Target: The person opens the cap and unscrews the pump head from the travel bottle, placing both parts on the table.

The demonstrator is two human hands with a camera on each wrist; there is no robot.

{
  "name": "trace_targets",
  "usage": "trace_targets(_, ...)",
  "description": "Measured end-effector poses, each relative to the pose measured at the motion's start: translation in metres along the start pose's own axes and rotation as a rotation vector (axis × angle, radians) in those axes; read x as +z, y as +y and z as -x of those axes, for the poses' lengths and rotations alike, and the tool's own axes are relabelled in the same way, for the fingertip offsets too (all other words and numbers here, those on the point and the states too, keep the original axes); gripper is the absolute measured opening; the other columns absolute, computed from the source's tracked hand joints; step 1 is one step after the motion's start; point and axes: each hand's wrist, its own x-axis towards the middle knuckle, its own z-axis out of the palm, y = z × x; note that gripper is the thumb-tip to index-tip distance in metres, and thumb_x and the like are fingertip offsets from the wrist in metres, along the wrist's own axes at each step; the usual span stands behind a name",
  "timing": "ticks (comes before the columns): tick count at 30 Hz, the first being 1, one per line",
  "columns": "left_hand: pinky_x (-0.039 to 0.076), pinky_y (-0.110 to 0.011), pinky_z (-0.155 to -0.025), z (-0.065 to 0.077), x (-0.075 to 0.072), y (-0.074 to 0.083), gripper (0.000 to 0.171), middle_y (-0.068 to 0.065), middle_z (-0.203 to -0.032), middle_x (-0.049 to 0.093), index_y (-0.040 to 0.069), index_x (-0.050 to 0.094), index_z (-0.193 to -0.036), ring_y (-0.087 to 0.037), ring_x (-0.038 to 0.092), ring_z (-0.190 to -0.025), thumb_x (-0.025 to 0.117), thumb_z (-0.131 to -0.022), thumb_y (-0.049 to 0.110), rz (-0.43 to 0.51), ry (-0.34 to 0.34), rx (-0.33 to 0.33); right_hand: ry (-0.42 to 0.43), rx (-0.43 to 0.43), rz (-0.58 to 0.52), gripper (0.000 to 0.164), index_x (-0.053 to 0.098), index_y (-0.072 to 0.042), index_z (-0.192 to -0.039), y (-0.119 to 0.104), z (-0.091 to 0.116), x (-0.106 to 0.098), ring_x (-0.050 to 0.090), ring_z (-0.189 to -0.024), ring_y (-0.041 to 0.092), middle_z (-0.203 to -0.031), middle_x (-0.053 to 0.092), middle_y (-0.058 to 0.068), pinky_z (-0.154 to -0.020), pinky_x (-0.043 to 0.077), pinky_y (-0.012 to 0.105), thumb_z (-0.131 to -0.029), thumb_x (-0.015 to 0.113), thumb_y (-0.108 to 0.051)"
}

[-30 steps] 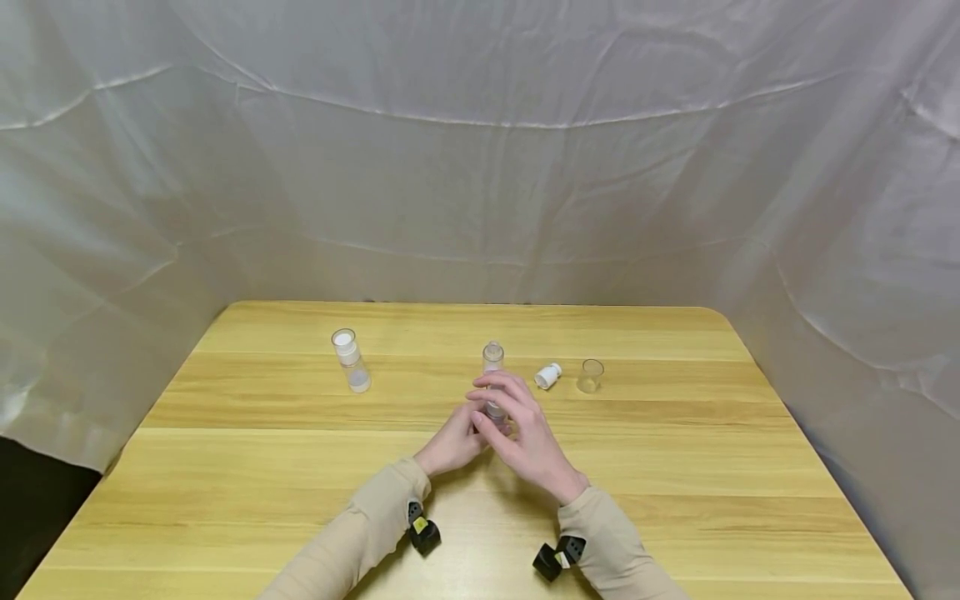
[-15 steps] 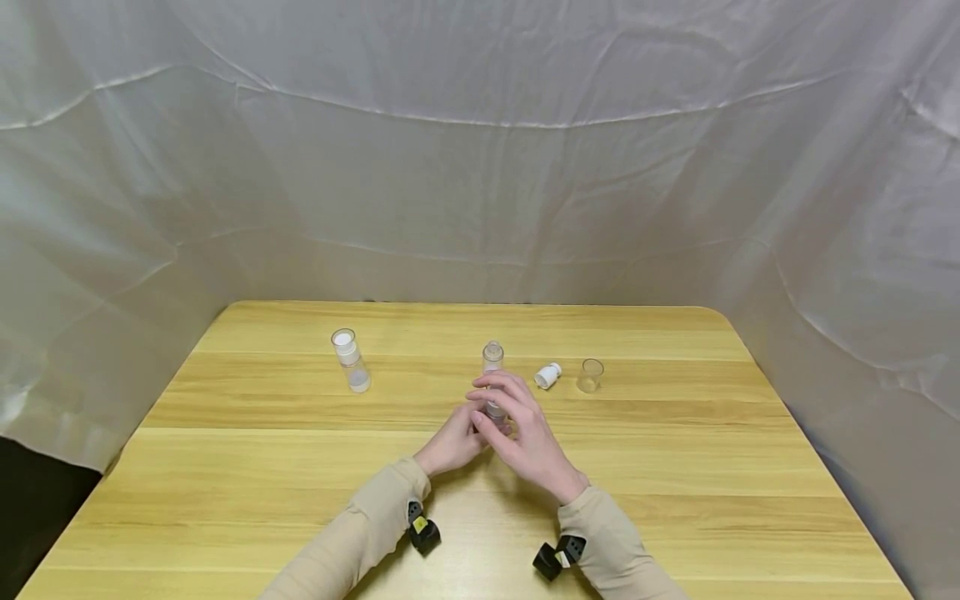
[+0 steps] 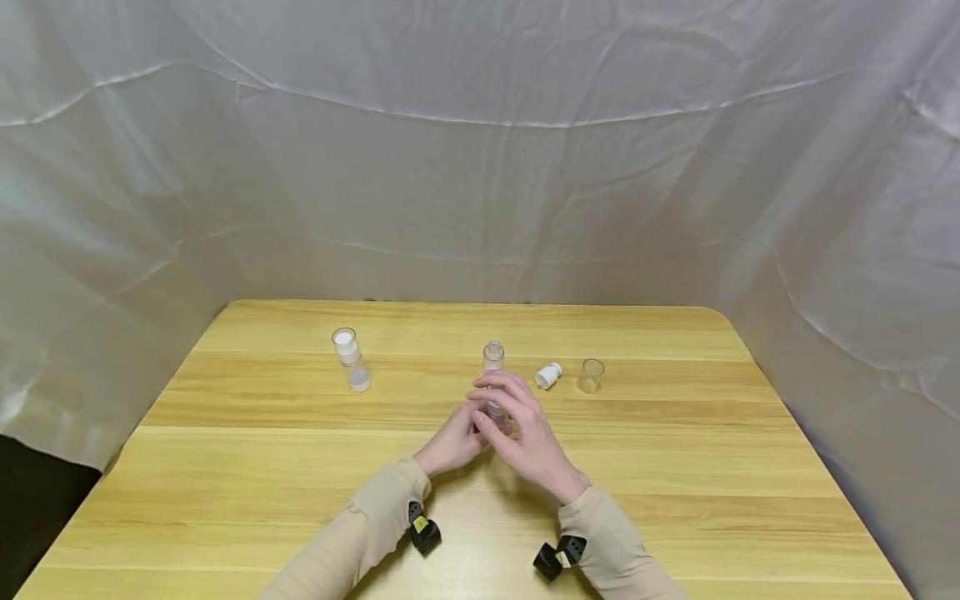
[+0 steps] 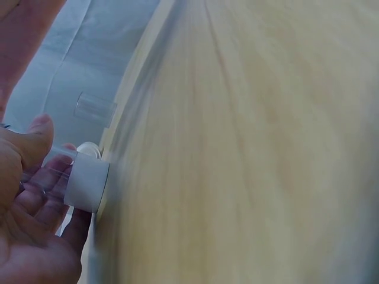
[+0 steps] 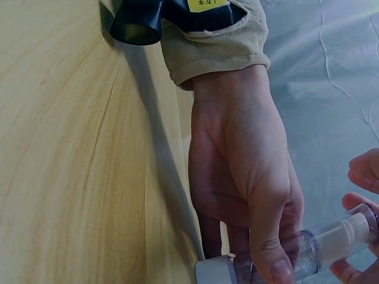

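Note:
A slim clear bottle point(image 3: 492, 360) with a white base ring point(image 4: 87, 183) stands between my two hands near the middle of the table. My left hand point(image 3: 456, 443) grips its lower part; the thumb point(image 5: 273, 260) lies along the clear wall in the right wrist view. From the right, my right hand point(image 3: 525, 437) reaches across with bent fingers curved about the upper body. The bottle's top shows beyond those fingers, with something white inside the clear wall. Part of the middle is hidden behind them.
To the right of the hands lie a small white spouted piece point(image 3: 548, 376) and a clear cup-shaped cap point(image 3: 591, 377). A similar clear bottle with a white upper part point(image 3: 350, 360) stands at the left. Grey cloth point(image 3: 480, 192) hangs behind the wooden table point(image 3: 675, 450).

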Motion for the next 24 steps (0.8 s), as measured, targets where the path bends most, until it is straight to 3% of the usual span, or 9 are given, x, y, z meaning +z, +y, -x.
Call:
trace_targets(15, 0.053, -0.049, -0.105, -0.001, 0.015, 0.007, 0.036, -0.018, -0.123, 0.069, 0.003, 0.056, -0.132, -0.032, 0.066, -0.117, 0.062, -0.097, 0.007, 0.094, 0.058, -0.054, 0.027, 0.0, -0.02, 0.02, 0.072, -0.006, -0.11, 0.001, 0.003, -0.009, 0.052, -0.127, 0.036, -0.124, 0.065, 0.014, -0.115, 0.042, 0.044, -0.092, 0.067, -0.001)
trace_targets(24, 0.055, -0.037, -0.102, -0.003, 0.023, 0.009, 0.028, -0.017, -0.115, 0.072, 0.001, 0.06, -0.124, -0.029, 0.067, -0.111, 0.061, -0.096, 0.004, 0.09, 0.045, -0.047, 0.043, -0.01, 0.005, 0.02, 0.072, -0.006, -0.109, 0.002, 0.008, -0.012, 0.053, -0.125, 0.035, -0.121, 0.067, 0.01, -0.112, 0.043, 0.045, -0.09, 0.068, 0.0)
